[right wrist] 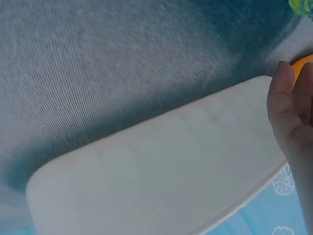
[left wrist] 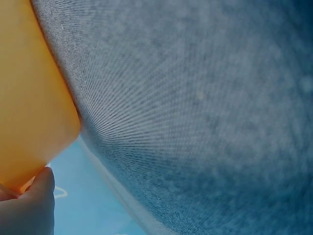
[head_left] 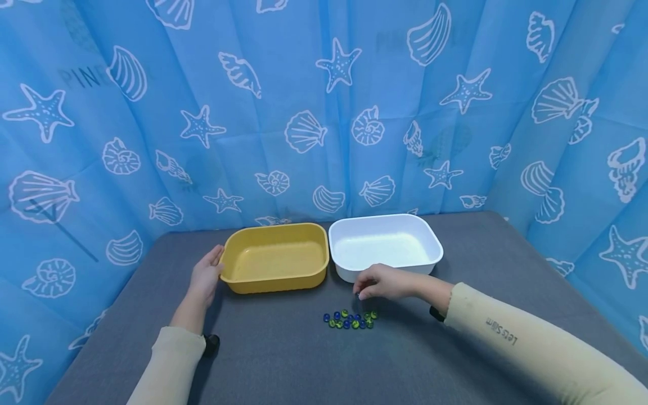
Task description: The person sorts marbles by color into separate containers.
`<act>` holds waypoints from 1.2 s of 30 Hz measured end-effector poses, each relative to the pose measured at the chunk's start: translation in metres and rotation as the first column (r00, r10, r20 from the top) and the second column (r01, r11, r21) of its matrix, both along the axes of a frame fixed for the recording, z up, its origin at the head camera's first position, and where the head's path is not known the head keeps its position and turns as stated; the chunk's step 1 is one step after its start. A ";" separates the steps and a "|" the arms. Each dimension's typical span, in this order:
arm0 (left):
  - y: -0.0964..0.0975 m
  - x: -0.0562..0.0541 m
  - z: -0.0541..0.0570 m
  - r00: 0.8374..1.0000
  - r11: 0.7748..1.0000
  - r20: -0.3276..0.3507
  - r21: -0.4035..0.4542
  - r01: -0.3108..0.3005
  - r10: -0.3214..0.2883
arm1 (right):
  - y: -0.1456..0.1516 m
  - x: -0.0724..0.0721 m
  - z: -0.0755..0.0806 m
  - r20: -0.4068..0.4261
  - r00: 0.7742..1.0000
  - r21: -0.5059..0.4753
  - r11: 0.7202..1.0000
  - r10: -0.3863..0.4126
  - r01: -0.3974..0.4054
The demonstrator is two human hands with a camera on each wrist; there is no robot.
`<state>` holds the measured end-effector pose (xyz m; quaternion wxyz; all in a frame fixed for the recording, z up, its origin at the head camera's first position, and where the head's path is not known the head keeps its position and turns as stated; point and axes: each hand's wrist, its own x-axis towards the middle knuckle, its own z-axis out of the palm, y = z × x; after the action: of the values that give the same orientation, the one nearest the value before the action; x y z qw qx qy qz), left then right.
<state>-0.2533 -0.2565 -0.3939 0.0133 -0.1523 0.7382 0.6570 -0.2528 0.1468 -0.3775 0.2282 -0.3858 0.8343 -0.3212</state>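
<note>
A yellow plastic tub [head_left: 275, 284] stands at the back left of the grey table. My left hand [head_left: 206, 275] holds its left rim; in the left wrist view the fingers [left wrist: 41, 188] lie against the tub's corner. To the right is a white plastic tub [head_left: 420, 267]. In front of it my right hand [head_left: 385, 281] pinches a small dark marble [head_left: 358, 295] between thumb and fingertips, low over the table. Several blue and yellow-green glass marbles [head_left: 346, 324] lie in a loose cluster just below that hand. Both tubs have bare floors.
The grey cloth-covered table [head_left: 283, 354] runs back to a blue curtain [head_left: 304, 169] printed with shells and starfish. The two tubs stand side by side near the table's back edge. A dark wrist strap [head_left: 211, 344] shows at the left sleeve.
</note>
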 end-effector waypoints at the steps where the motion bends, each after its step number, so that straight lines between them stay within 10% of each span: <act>1: 0.000 0.000 0.000 1.000 1.000 0.000 0.001 -0.001 0.001 | 0.000 0.000 0.001 -0.004 1.000 -0.001 1.000 0.001 -0.001; 36: 0.000 0.001 0.000 1.000 0.999 -0.008 -0.038 -0.004 0.004 | -0.034 -0.011 0.056 0.075 0.985 0.071 0.987 -0.153 0.147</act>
<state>-0.2523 -0.2561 -0.3939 0.0059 -0.1514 0.7503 0.6435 -0.2635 0.1123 -0.3213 0.2492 -0.3010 0.8612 -0.3252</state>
